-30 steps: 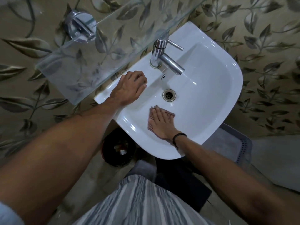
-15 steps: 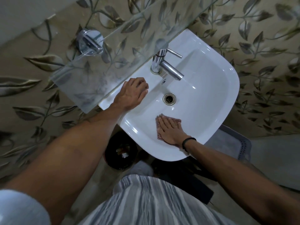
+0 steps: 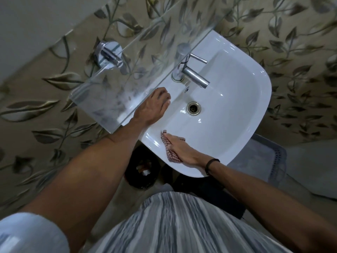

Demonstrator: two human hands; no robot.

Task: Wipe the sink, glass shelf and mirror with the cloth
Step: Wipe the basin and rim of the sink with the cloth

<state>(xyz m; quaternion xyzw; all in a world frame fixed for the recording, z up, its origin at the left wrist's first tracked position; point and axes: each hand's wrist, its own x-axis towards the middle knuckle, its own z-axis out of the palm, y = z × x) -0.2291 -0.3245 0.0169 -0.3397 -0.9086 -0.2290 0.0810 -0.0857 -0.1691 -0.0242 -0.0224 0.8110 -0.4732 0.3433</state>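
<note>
White sink [image 3: 237,115] seen from above, right hand [image 3: 180,148] flat with fingers straight, pressing the reddish checked cloth [image 3: 171,153] on the basin's near left inner wall, left hand [image 3: 153,106] resting on the left rim, fingers loosely bent, holding nothing, just beside the glass shelf [image 3: 109,92], chrome tap [image 3: 193,75] at the far edge, drain [image 3: 193,107] in the middle.

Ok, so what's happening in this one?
A person is wiping the white sink with a small checked cloth. The right hand lies flat on the cloth and presses it against the near inner wall of the basin, on the person's side of the drain. The left hand rests on the sink's ledge beside the tap, holding nothing. The glass shelf looks smudged and neither hand is on it. The mirror is not in view.
</note>
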